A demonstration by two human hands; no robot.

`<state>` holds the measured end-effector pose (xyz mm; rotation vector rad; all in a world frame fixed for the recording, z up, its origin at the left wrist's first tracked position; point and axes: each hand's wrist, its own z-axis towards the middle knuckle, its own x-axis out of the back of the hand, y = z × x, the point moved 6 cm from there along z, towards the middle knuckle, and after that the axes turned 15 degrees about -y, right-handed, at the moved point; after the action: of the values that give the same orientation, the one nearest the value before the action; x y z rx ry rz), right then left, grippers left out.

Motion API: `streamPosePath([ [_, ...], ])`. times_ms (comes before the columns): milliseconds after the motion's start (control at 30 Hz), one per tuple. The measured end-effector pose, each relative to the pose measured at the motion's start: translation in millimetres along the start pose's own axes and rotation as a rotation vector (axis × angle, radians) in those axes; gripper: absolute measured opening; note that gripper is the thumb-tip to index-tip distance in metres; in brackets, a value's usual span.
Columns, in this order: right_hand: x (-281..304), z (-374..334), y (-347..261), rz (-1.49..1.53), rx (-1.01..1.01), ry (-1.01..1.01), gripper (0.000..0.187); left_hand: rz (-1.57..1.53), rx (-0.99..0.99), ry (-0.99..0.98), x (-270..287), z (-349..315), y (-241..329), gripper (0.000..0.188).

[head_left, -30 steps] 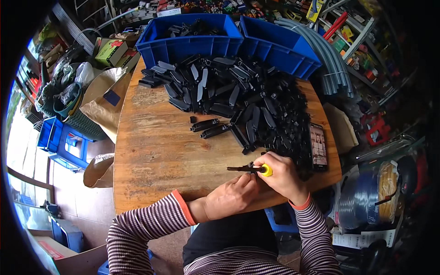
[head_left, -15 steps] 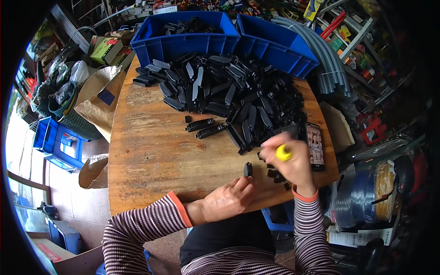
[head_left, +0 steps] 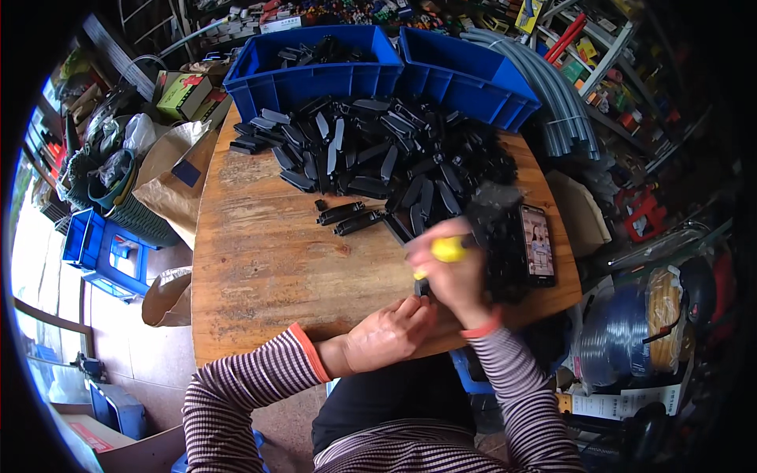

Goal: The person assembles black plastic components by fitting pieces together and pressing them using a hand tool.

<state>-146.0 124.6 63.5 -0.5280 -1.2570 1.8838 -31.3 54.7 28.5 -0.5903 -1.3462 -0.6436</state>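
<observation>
My left hand [head_left: 388,335] rests near the table's front edge, fingers closed on a small black plastic part [head_left: 423,288] that stands upright from the fingertips. Just above it, my right hand [head_left: 451,276] is wrapped round a yellow tool handle [head_left: 449,249] with a black end. A bit of yellow also shows below the fist, close to the black part. Motion smears this hand, and the tool's working end is hidden. Beyond both hands spreads a large heap of black plastic parts [head_left: 371,150], with a few loose long ones [head_left: 355,223] at its near edge.
Two blue bins stand behind the heap: the left bin [head_left: 315,81] holds more black parts, the right bin [head_left: 465,83] sits tilted. A phone [head_left: 538,244] lies at the table's right edge. Paper bags [head_left: 177,185] and a blue stool [head_left: 102,252] are left of the wooden table [head_left: 252,260].
My right hand, with the yellow-handled tool, has moved left and down to the black part in my left hand. The left hand has hardly moved.
</observation>
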Motion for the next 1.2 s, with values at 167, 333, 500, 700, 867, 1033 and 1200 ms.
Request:
streamPosePath([
  [167,-3.4,6.7,-0.4,-0.087,-0.05,-0.097,0.015,-0.037,0.015,0.045,3.6,1.6,-3.7,0.053],
  [333,35.6,-1.7,-18.8,-0.403,-0.085,-0.023,0.015,-0.042,-0.046,0.185,15.2,5.8,-12.8,0.037],
  [500,37.7,-23.3,10.3,-0.902,-0.262,-0.276,0.018,-0.323,0.177,0.037,-1.3,-5.3,-67.5,0.032],
  [700,37.1,-17.0,13.0,-0.915,-0.357,-0.356,0.018,-0.295,0.558,0.212,5.9,-32.3,-143.2,0.037],
  [867,44.7,-20.3,5.1,-0.853,-0.305,-0.328,0.016,-0.132,0.501,0.247,6.0,-30.1,-144.0,0.037],
  [1033,48.9,-37.7,-22.9,-0.632,-0.298,-0.148,0.015,-0.149,0.519,0.144,4.1,-32.4,-139.9,0.038],
  [1200,39.9,-47.4,-29.6,-0.584,-0.282,-0.106,0.016,-0.233,0.464,0.017,6.3,-17.6,-59.0,0.023],
])
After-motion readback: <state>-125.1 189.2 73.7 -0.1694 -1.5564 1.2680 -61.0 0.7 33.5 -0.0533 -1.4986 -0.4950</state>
